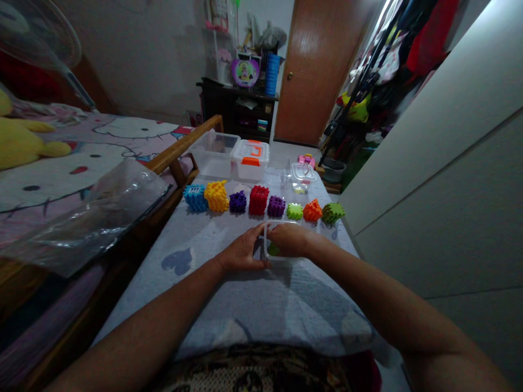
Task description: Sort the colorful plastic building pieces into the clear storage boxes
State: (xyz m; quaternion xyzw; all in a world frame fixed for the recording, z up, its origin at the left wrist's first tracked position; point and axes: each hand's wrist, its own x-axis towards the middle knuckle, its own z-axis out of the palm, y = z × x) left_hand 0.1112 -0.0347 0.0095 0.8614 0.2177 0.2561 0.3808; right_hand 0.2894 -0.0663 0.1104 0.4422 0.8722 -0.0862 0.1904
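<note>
My left hand [242, 251] grips the left side of a small clear plastic box [291, 258], thumb low and fingers at the far edge. Inside that box is my right hand [288, 239], its fingers curled downward and their tips hidden. A green piece [273, 249] shows below those fingers; whether they hold it is unclear. Beyond the box runs a row of bumpy block shapes: blue [195, 198], yellow [216, 196], dark purple [237, 202], red [259, 200], purple [277, 206], light green [295, 211], orange [312, 210] and olive green [333, 213].
Behind the row stand a large clear bin [214, 155], a lidded box with orange clips [250, 160] and a smaller clear lidded container [303, 173]. A wooden bed rail [180, 146] and a plastic bag [93, 218] lie left. A pale cabinet [441, 190] flanks the right.
</note>
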